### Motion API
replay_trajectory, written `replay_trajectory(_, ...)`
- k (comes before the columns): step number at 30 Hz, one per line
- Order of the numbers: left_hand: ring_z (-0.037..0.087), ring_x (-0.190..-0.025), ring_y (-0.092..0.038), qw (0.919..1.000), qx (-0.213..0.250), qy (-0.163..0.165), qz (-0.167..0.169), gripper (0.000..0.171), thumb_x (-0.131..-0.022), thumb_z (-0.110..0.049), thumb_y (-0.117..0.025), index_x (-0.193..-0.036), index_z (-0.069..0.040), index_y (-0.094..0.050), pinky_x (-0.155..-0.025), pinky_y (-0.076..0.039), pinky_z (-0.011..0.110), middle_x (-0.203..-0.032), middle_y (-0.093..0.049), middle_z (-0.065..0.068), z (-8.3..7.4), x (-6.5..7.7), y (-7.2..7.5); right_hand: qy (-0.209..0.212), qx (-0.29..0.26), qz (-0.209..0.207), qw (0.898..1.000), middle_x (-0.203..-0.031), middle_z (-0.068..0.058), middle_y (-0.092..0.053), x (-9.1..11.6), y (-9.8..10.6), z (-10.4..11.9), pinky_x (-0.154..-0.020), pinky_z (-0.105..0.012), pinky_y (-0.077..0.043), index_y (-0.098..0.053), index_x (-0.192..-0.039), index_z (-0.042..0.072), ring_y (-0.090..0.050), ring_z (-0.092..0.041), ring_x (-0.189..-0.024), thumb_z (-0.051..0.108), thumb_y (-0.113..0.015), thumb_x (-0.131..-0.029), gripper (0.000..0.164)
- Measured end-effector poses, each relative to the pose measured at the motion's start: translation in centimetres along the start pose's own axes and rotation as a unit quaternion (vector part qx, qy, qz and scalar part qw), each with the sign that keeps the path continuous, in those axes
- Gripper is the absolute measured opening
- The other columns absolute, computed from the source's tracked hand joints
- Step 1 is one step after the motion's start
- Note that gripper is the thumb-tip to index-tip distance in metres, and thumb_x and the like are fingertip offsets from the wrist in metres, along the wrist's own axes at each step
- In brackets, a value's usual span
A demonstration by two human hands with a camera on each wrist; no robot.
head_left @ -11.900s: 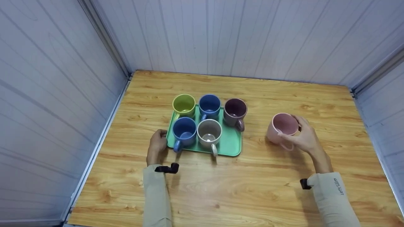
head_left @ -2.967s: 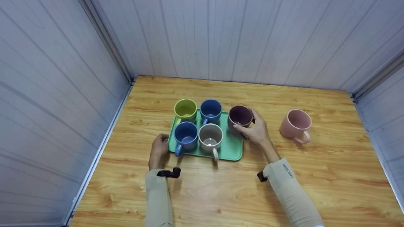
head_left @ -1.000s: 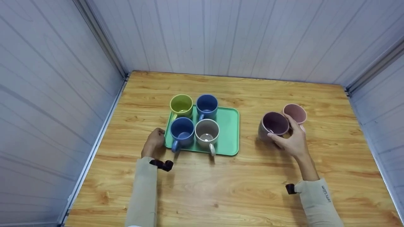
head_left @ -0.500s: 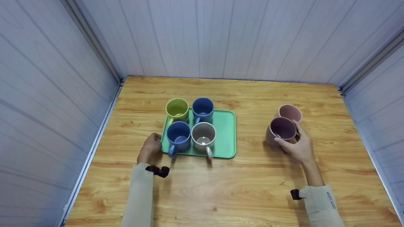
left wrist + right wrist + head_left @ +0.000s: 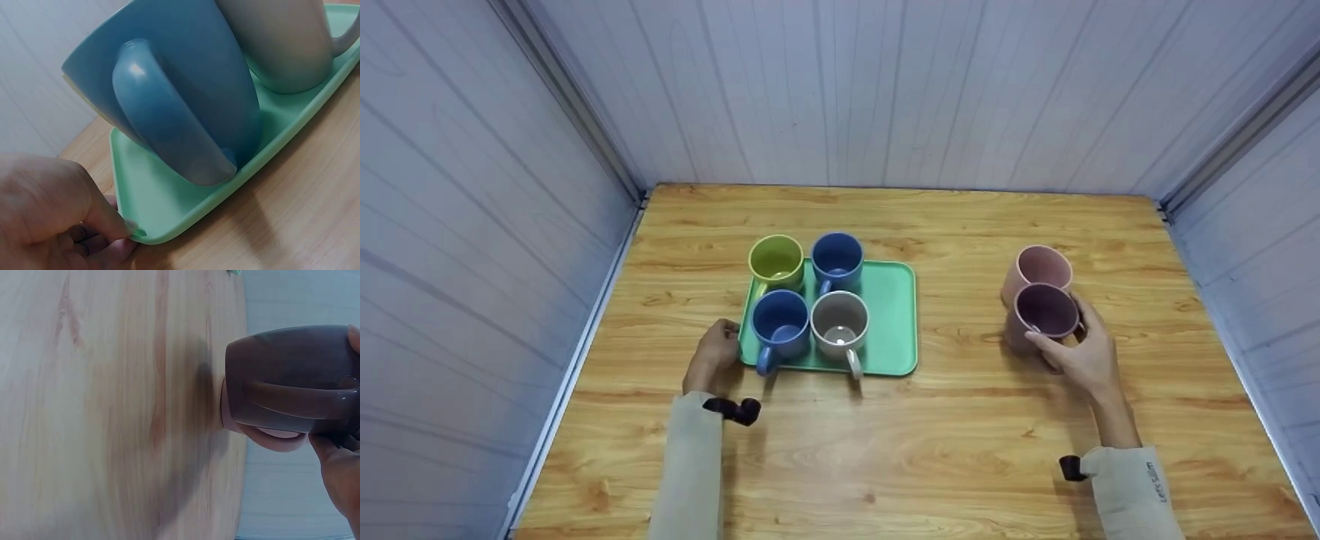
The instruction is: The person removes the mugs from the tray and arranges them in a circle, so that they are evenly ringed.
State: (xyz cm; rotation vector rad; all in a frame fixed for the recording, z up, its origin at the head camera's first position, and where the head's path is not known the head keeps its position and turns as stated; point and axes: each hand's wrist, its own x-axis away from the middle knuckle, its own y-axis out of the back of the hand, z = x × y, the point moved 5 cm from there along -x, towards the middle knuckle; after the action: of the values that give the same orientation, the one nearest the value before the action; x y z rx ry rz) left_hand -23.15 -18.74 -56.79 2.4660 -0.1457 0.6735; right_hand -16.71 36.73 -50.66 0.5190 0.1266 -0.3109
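My right hand (image 5: 1084,360) grips a dark purple mug (image 5: 1020,334) near its rim. In the head view this mug overlaps a pink mug (image 5: 1014,281) just behind it; the right wrist view shows the purple mug (image 5: 292,377) with its handle towards the camera. My left hand (image 5: 714,351) pinches the left edge of a green tray (image 5: 894,315), thumb on the rim in the left wrist view. On the tray stand a yellow-green mug (image 5: 777,259), a blue mug (image 5: 838,255) behind, another blue mug (image 5: 781,319) and a grey-beige mug (image 5: 840,322) in front.
The wooden tabletop (image 5: 825,465) carries everything. Pale panelled walls rise at the back (image 5: 840,90), the left (image 5: 457,262) and the right (image 5: 1260,225). The tray's right part is bare green surface.
The pink mug was released on the table at the right. My right hand then took the purple mug off the tray's right side and carried it rightward, in front of the pink one.
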Motion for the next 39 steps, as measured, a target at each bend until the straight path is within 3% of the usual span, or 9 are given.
replay_trajectory(13,0.034,-0.12,-0.046,0.9999,-0.003,-0.017,-0.001,0.038,-0.092,-0.003,-0.039,-0.13,0.005,-0.043,-0.104,-0.037,0.045,-0.129,-0.048,0.024,-0.2,0.1,0.1,-0.003,0.013,-0.01,1.0,-0.14,-0.017,-0.048,0.2,1.3,-1.8,-0.095,-0.01,-0.04,-0.042,-0.143,0.008,-0.049,-0.007,-0.121,0.008,-0.086,-0.067,0.088)
replay_trajectory(25,0.033,-0.118,-0.047,0.9996,-0.026,-0.004,-0.007,0.036,-0.094,-0.004,-0.037,-0.128,0.004,-0.044,-0.102,-0.039,0.043,-0.129,-0.048,0.024,-0.1,-0.4,0.0,-0.02,0.005,-0.015,1.0,-0.142,-0.016,-0.048,-0.1,2.1,-2.9,-0.097,-0.012,-0.04,-0.041,-0.144,0.008,-0.047,-0.008,-0.124,0.006,-0.085,-0.067,0.088)
replay_trajectory(32,0.033,-0.117,-0.048,0.9992,-0.034,-0.016,-0.015,0.035,-0.094,-0.004,-0.036,-0.126,0.005,-0.045,-0.101,-0.039,0.044,-0.126,-0.05,0.024,0.1,-0.1,0.0,-0.031,-0.007,-0.015,0.999,-0.143,-0.017,-0.046,-0.2,2.4,-4.1,-0.096,-0.011,-0.04,-0.038,-0.145,0.006,-0.046,-0.018,-0.128,0.001,-0.083,-0.068,0.09)
replay_trajectory(39,0.033,-0.116,-0.048,0.9993,-0.024,-0.023,-0.015,0.035,-0.092,-0.004,-0.039,-0.126,0.005,-0.046,-0.101,-0.04,0.044,-0.124,-0.051,0.023,-0.1,-0.1,0.0,-0.051,0.022,0.006,0.998,-0.149,-0.015,-0.039,-0.1,2.8,-4.3,-0.096,-0.008,-0.037,-0.031,-0.15,0.012,-0.042,-0.02,-0.133,0.01,-0.082,-0.073,0.092)
